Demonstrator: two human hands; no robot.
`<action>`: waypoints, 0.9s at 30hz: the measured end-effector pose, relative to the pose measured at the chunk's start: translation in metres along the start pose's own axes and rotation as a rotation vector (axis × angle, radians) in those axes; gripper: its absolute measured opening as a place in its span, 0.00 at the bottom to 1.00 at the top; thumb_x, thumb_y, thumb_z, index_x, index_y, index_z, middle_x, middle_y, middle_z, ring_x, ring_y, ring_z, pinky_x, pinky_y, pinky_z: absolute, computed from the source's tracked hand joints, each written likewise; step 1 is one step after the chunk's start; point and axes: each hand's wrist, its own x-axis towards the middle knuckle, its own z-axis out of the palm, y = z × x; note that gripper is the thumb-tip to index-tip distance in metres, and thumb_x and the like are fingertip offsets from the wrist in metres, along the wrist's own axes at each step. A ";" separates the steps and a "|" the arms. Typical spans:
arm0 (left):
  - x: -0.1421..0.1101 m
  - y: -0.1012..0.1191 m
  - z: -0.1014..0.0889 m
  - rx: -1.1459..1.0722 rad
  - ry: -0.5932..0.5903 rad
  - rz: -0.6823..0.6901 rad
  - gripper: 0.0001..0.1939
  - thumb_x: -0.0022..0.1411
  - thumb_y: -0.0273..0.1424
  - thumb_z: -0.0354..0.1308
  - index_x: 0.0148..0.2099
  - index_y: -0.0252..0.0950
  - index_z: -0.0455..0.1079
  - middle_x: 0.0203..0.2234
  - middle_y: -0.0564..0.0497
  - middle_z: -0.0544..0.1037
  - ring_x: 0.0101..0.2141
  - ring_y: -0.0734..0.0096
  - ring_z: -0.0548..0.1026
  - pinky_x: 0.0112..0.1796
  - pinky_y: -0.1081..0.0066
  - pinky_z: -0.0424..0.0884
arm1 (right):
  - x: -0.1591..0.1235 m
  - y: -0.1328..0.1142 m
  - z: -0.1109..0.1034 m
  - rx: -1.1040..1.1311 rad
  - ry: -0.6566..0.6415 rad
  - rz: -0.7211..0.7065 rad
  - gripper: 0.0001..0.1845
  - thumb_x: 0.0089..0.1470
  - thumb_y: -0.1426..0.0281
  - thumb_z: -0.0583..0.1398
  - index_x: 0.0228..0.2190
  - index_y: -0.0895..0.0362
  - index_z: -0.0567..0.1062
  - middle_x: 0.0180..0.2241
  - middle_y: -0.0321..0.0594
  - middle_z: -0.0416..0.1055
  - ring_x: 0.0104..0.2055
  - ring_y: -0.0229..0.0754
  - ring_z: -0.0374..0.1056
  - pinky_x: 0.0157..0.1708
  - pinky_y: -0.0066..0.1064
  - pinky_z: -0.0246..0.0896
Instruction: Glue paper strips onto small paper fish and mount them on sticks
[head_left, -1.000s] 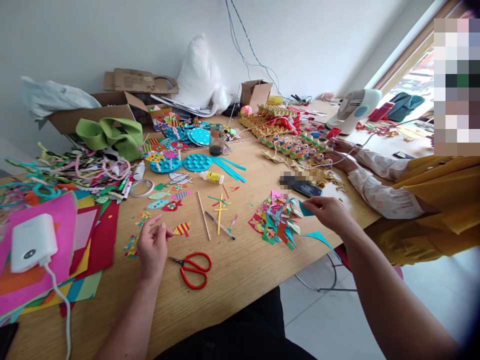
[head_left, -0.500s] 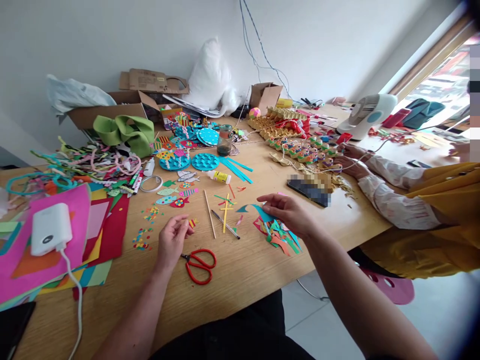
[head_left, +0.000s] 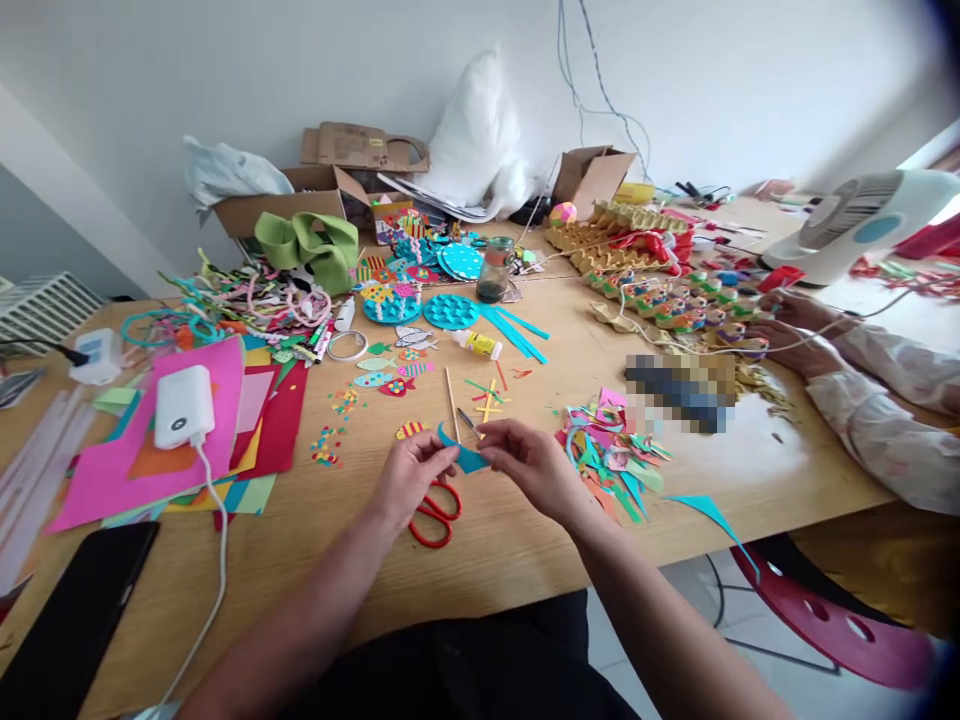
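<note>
Left hand (head_left: 409, 474) and right hand (head_left: 532, 466) both pinch a thin, curved blue paper scrap (head_left: 471, 461); loop-handled red scissors (head_left: 455, 503) lie beside the left hand on the wood-grained bench (head_left: 510, 565).

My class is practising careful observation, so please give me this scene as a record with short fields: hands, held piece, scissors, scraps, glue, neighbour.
Left hand: left hand, fingers closed on the blue paper
Right hand: right hand, fingers closed on the same paper
Held piece: blue, curved, off the table
Scissors: red scissors lying beside the left hand, blades hidden
Scraps: mixed-colour pile, beyond the right hand
Glue: yellow-labelled bottle, on its side
Neighbour: co-worker's hands at right
</note>
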 end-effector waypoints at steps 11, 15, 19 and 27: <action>0.004 0.028 -0.052 -0.234 0.454 0.187 0.14 0.40 0.31 0.68 0.29 0.33 0.68 0.20 0.54 0.74 0.21 0.75 0.73 0.23 0.75 0.67 | -0.027 0.008 0.088 -0.971 -0.283 -0.261 0.05 0.54 0.77 0.56 0.34 0.57 0.70 0.34 0.46 0.69 0.37 0.47 0.66 0.35 0.35 0.63; 0.007 0.021 -0.051 -0.345 0.446 0.135 0.17 0.37 0.30 0.69 0.30 0.33 0.67 0.20 0.54 0.76 0.22 0.72 0.75 0.26 0.73 0.71 | -0.026 0.016 0.086 -1.081 -0.296 -0.216 0.15 0.49 0.86 0.51 0.32 0.59 0.70 0.33 0.47 0.69 0.35 0.47 0.66 0.35 0.35 0.63; 0.013 0.016 -0.050 -0.444 0.420 0.118 0.17 0.36 0.28 0.70 0.29 0.34 0.66 0.20 0.53 0.77 0.24 0.71 0.77 0.29 0.71 0.73 | -0.025 0.021 0.071 -0.879 -0.284 -0.108 0.13 0.48 0.85 0.51 0.32 0.59 0.69 0.34 0.48 0.69 0.36 0.46 0.66 0.37 0.36 0.62; 0.022 0.016 -0.045 -0.484 0.492 0.154 0.16 0.39 0.30 0.68 0.30 0.34 0.66 0.21 0.53 0.76 0.23 0.70 0.77 0.26 0.73 0.71 | 0.004 -0.015 0.036 0.180 -0.399 0.029 0.11 0.58 0.61 0.53 0.33 0.56 0.66 0.28 0.38 0.66 0.29 0.37 0.61 0.28 0.28 0.57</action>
